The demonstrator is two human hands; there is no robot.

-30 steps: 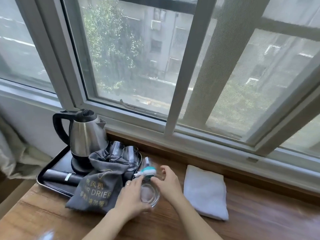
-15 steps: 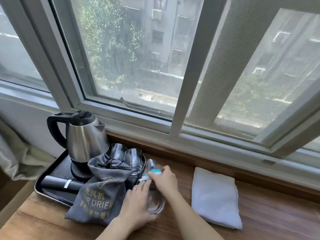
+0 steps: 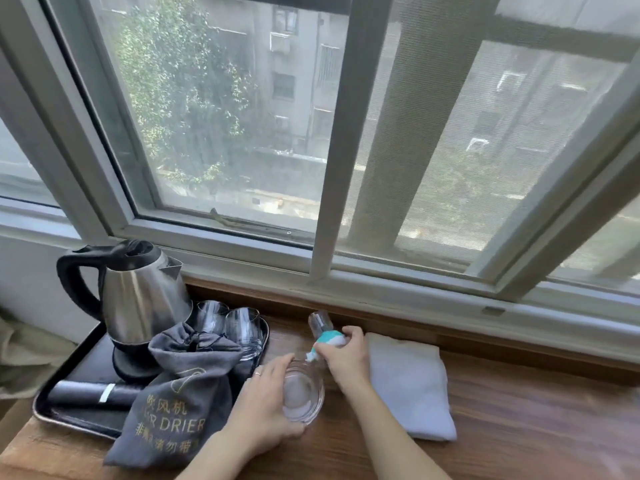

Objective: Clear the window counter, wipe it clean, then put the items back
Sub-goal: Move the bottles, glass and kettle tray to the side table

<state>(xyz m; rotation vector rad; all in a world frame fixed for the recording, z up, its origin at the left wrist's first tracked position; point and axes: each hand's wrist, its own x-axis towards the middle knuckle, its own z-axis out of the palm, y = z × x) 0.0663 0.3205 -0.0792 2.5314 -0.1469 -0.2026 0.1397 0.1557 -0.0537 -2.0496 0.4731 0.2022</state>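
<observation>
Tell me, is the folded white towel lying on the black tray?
No, the white towel lies on the wooden counter, right of the hands, apart from the tray.

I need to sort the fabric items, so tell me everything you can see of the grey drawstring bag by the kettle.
The grey cloth drawstring bag looks like soft woven fabric, cinched at the top with a dark cord and bulging as if filled. Gold lettering reads "DRIER" with Chinese characters. It lies slumped, its top on the black tray against the steel kettle, its bottom hanging onto the wooden counter. The left hand is beside it.

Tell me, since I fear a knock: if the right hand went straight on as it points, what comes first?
Probably the wooden ledge under the window frame; the right hand, gripping the small bottle, points there. Depth unclear.
</observation>
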